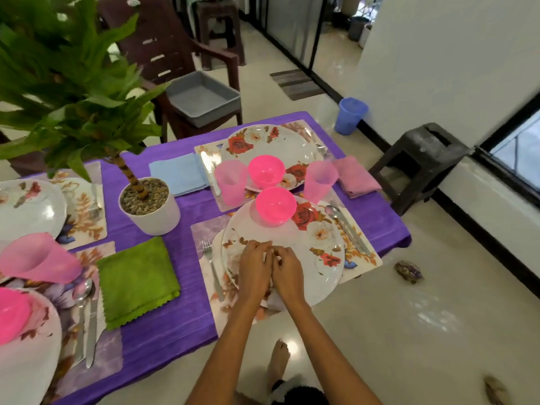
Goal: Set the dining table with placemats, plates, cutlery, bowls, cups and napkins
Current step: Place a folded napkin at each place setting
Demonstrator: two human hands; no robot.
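Table [163,325] under purple cloth, four places laid on floral placemats, potted plant [149,206] at the centre. Near right corner: large floral plate [318,258] on its placemat [362,258], slightly overhanging the near edge, pink bowl [275,205] sitting on its far rim, pink cup [320,180] just beyond. Fork [211,266] left of the plate, spoon [344,226] right. Green napkin [137,280] and blue napkin [178,174] toward the middle, pink napkin [355,176] at the right edge. Left hand [254,268] and right hand [287,273] together over the plate's near part, fingers curled inward, fingertips touching; cannot tell whether anything is held. Probably final straightening of this setting; next, likely centring the plate on its mat, steady two-handed push.
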